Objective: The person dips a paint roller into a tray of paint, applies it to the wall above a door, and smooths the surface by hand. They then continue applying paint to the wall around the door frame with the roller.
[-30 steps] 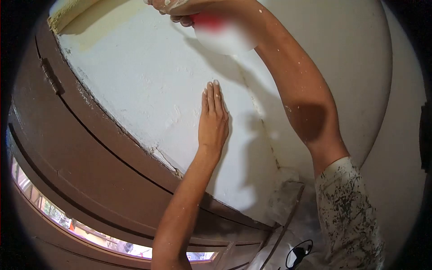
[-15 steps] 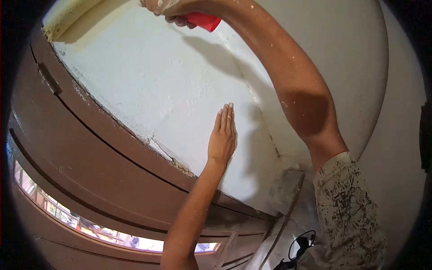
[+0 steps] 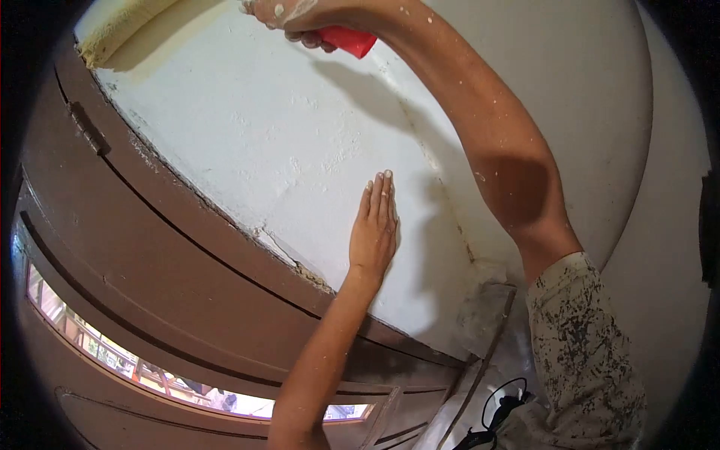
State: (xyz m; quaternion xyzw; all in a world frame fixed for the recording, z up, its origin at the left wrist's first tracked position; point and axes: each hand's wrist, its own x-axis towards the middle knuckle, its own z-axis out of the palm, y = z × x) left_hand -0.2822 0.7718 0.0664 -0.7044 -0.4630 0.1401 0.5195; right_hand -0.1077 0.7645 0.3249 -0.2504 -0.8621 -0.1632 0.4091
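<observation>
My right hand (image 3: pixel 300 16), flecked with paint, is wrapped around the red handle (image 3: pixel 349 40) of a paint roller at the top of the view. The roller's fluffy cream-yellow sleeve (image 3: pixel 127 31) lies at the upper left against the white wall (image 3: pixel 240 135), close to the brown frame's corner. How handle and sleeve join is out of view. Lower down, my left hand (image 3: pixel 373 229) rests flat on the wall with its fingers stretched out and held side by side. It holds nothing.
A brown wooden frame (image 3: pixel 187 247) with a hinge (image 3: pixel 88 129) borders the wall; its plaster edge is chipped. Below is a narrow window strip (image 3: pixel 150 375). Near the lower right are a thin rod (image 3: pixel 480 367), plastic sheeting (image 3: pixel 484 315) and a black cable (image 3: pixel 499 397).
The view has shifted slightly, so the wall and frame appear a little farther right. Both hands keep nearly the same poses, and the roller stays by the frame's corner.
</observation>
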